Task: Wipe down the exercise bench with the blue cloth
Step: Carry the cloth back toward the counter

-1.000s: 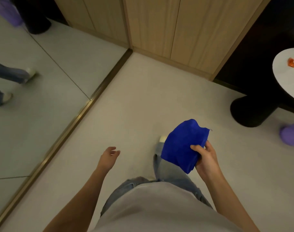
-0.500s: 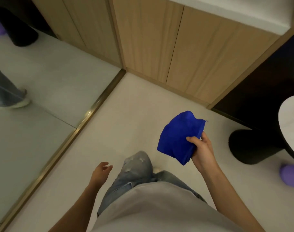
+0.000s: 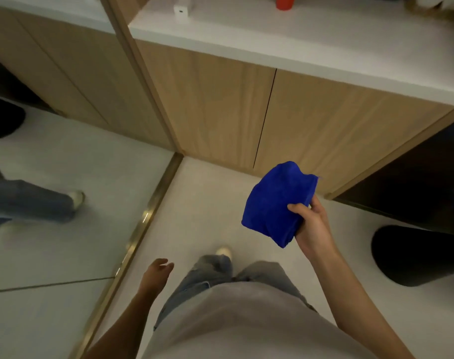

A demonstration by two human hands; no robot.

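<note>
— Where's the cloth right now?

— In the right hand (image 3: 312, 224), held out in front of the body at about waist height. The blue cloth (image 3: 277, 203) is bunched into a loose wad; the thumb presses across its near side and the fingers curl behind it, so it is pinched rather than fully wrapped. One corner hangs down below the palm.

— And the other hand?

— The left hand (image 3: 156, 274) is empty, fingers loosely spread and slightly curled, hanging low beside the left thigh and touching nothing.

— Any sign of the bench?

— None. What shows is pale floor (image 3: 202, 203), a wooden cabinet (image 3: 220, 104) with a white counter (image 3: 259, 45) across the top of the view, and a mirror (image 3: 52, 190) along the left wall with a brass strip at its foot. A black round base (image 3: 412, 255) stands on the floor at the right edge. The person seems to be mid-stride, so I'd judge this as carrying the cloth to the bench — no wiping begun.

— What could go wrong from here?

— The hold is light. With only a thumb and fingers on a soft wad, an arm swing could let the loose corner drag more of the cloth out until it drops to the floor, and then it would carry dirt onto the bench. Also, the walkway narrows toward the corner where mirror meets cabinet, and the black base sits close on the right — a foot could catch it if the gaze stays on the cloth.
</note>
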